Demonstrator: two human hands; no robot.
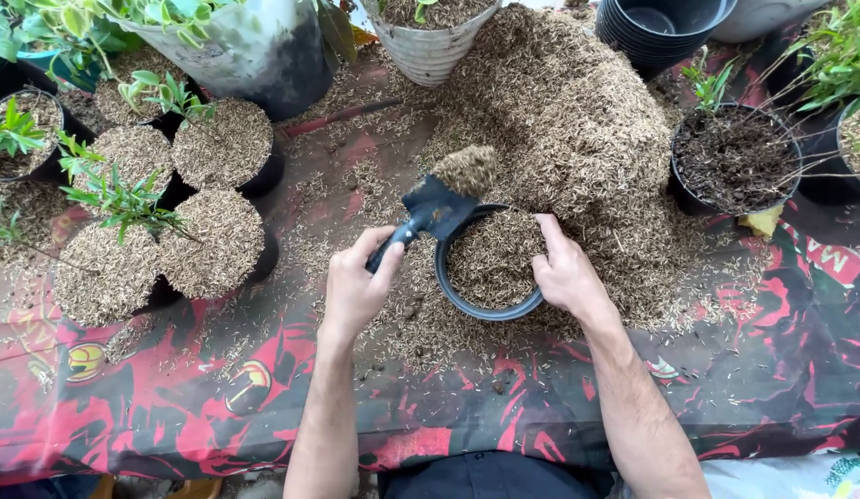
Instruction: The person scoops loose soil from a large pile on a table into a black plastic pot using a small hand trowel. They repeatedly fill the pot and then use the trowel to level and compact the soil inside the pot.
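Your hands work a pot at the desk's middle, beside a heap of rice husk.

Filled small pots crowd the left edge. Your left hand is closed round a black scoop heaped with husk, held over the black pot. Your right hand grips that pot's right rim, against the husk pile.

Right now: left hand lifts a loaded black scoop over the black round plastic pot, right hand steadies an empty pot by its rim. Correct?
Not quite. The head view shows the black round plastic pot nearly full of tan husk mix, not empty. The rest stands: left hand lifts the loaded black scoop, right hand steadies the rim.
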